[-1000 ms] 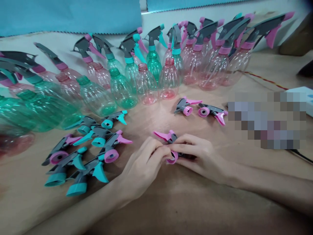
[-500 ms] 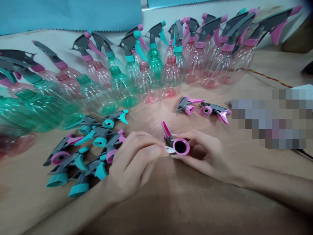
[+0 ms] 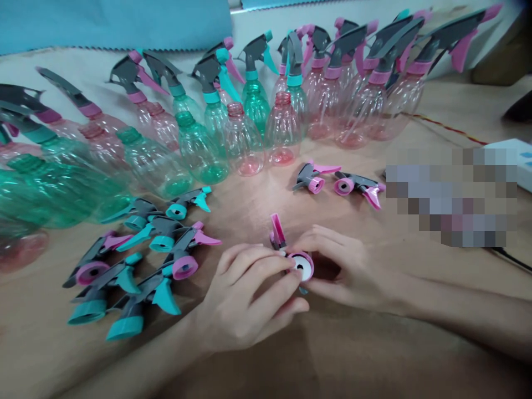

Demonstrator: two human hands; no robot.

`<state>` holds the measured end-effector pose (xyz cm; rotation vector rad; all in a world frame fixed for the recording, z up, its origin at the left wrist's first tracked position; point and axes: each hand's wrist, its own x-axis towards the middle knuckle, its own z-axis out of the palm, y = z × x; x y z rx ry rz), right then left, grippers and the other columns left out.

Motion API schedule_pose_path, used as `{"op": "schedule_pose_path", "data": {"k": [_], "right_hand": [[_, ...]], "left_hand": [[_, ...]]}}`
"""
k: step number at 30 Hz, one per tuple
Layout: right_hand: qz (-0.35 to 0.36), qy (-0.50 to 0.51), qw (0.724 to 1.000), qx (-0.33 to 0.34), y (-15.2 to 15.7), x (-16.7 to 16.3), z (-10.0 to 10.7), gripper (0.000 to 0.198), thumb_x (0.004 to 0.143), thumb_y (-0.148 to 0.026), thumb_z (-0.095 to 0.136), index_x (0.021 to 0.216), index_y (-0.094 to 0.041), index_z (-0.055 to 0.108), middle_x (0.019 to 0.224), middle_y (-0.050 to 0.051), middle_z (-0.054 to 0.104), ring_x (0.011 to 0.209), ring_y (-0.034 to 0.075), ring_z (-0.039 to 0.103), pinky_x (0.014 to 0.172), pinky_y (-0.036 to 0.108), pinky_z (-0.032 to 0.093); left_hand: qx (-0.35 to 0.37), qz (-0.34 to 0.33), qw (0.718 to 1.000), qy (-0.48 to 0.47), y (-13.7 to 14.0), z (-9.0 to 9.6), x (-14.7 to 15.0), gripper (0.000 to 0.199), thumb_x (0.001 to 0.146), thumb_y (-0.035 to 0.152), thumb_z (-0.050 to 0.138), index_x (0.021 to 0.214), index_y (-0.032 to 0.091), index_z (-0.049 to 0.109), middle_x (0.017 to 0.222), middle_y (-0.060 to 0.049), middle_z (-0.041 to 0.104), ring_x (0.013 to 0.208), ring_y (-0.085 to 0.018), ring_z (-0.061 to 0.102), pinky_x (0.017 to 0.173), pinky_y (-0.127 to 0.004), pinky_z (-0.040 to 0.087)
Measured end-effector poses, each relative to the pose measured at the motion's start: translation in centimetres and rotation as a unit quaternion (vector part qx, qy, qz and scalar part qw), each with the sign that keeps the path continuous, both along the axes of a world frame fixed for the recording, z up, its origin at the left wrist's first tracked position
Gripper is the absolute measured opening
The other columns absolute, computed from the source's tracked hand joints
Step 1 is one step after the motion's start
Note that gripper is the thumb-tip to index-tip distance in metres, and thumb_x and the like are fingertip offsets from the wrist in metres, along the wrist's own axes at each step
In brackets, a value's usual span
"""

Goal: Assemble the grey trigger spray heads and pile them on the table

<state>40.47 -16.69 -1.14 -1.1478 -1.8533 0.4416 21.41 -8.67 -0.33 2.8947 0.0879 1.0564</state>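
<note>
Spray head (image 3: 312,267) sits between curved right hand (image 3: 355,271) and palm-down left hand (image 3: 245,299).

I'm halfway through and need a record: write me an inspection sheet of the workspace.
Surface: brown tabletop
Job's things: pink-trimmed sprayer head with a white disc in it; loose sprayer heads; bottles behind, some without heads
Clutter: white box, right; pixelated patch beside it unreadable
Hands: left hand, fingers at the disc; right hand holds the sprayer head
Cables: red-yellow wire; black cable
Surroundings: blue sheet, pale wall
</note>
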Motion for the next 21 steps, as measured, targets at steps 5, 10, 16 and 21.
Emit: {"op": "schedule_pose_path", "data": {"k": [5,10,16,21], "right_hand": [[0.002,-0.007,1.0,0.003,-0.09,0.03,-0.1,0.023,0.082,-0.015,0.062,0.103,-0.016,0.055,0.092,0.004,0.063,0.085,0.014,0.059,0.072,0.027,0.05],[-0.003,-0.019,1.0,0.014,-0.15,-0.06,-0.35,0.02,0.083,-0.017,0.06,0.104,-0.017,0.056,0.092,0.004,0.064,0.086,0.015,0.059,0.072,0.027,0.051],[-0.004,-0.023,0.999,0.029,-0.12,-0.08,-0.43,0.022,0.083,-0.016,0.06,0.105,-0.016,0.057,0.092,0.005,0.065,0.085,0.015,0.06,0.071,0.027,0.052],[-0.014,-0.035,0.998,0.043,-0.26,-0.15,-0.93,0.022,0.085,-0.019,0.058,0.107,-0.018,0.057,0.092,0.004,0.066,0.083,0.015,0.061,0.068,0.028,0.052]], "left_hand": [[0.011,-0.006,1.0,0.001,0.05,0.0,-0.31,0.024,0.093,0.033,0.05,0.102,0.017,0.064,0.099,-0.006,0.067,0.098,-0.021,0.056,0.088,-0.039,0.043],[0.017,0.005,1.0,0.004,0.21,-0.09,-0.19,0.019,0.089,0.034,0.054,0.095,0.021,0.066,0.098,-0.005,0.067,0.097,-0.021,0.057,0.087,-0.038,0.045],[0.028,-0.018,0.999,-0.008,0.37,-0.09,-0.16,0.019,0.084,0.035,0.058,0.09,0.019,0.066,0.094,-0.004,0.069,0.093,-0.02,0.058,0.082,-0.036,0.046],[0.061,-0.002,0.998,-0.014,0.09,-0.05,0.06,0.017,0.082,0.034,0.059,0.087,0.02,0.067,0.086,0.001,0.071,0.082,-0.017,0.059,0.072,-0.035,0.039]]}}
